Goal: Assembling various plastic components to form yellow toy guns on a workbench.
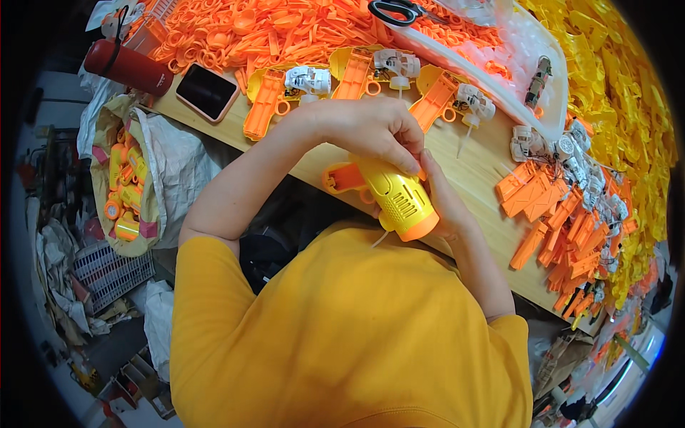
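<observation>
Close to my chest, over the table edge, is a yellow and orange plastic toy gun (399, 203) with a vented barrel and an orange ring at its nose. A thin pale tube sticks out below it. My left hand (378, 132) reaches over its top, fingers curled and pinched against the shell. What sits under those fingertips is hidden, apart from a small orange bit. Around the right side of the toy, my right hand (444, 203) is closed and supports it. Half-built toy guns (267, 100) lie in a row beyond my hands, with orange handles and white motor units.
Orange parts (271, 32) are heaped at the back, with scissors (396, 11) on them. Yellow shells (606, 78) pile up at right, beside orange handles (564, 214) with white units. A phone (207, 93), a red bottle (128, 68) and a sack (171, 160) of toys are at left.
</observation>
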Demonstrator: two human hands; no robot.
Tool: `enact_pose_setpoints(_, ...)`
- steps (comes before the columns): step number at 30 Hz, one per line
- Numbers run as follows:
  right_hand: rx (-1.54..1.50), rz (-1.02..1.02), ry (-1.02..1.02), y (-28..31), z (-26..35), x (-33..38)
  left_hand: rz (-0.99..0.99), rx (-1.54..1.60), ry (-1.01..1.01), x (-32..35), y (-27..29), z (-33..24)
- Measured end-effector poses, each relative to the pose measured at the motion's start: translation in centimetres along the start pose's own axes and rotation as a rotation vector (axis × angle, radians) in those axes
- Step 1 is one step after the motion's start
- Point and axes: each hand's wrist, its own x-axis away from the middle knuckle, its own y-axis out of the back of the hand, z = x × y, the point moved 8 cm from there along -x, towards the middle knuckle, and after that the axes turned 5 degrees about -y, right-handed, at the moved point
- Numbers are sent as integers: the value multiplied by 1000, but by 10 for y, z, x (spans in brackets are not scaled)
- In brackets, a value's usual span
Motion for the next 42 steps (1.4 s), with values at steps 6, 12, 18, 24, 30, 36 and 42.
enact_pose_setpoints(6, -48, -34, -48, -2, -4, -3, 48, 95, -44, 2, -3, 6)
enact_pose_setpoints(12, -74, 35, 56, 2, 15, -1, -190, 421, 76, 12, 10, 14)
enact_pose_setpoints(18, 133, -79, 238, 1, 21, -5, -629, 427, 28, 17, 3, 25)
enact_pose_setpoints(24, 212, -146, 294, -5, 24, 2, -609, 448, -41, 28, 7, 16)
enact_pose_setpoints(30, 16, -74, 299, 3, 32, 10, -1158, 82, -57, 93, 125, 62)
enact_pose_setpoints(36, -30, -150, 338, 13, 30, 23, -1618, -774, 369, 222, 240, 99)
enact_pose_setpoints(42, -55, -177, 382, 19, 33, 27, -1576, -858, 774, 232, 264, 116)
